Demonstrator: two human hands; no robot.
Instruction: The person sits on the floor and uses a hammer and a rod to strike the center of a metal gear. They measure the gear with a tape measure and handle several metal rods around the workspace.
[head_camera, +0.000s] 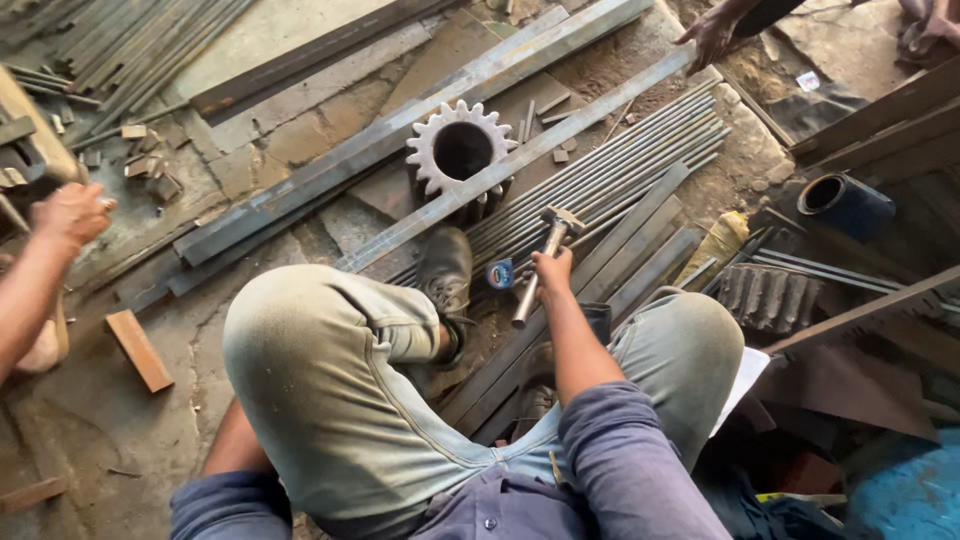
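Knee (330, 370) nearest; right hand (550, 272) grip closed round hammer (540, 262) handle.

Dusty concrete floor (300, 140) — long steel angle bars (400, 130) lie diagonally across it, bundle of thin rods (610, 180) beside them, toothed gear (461, 150) upright underneath one bar, wood block (139, 350) at left, small offcuts (145, 160) — probably metal.
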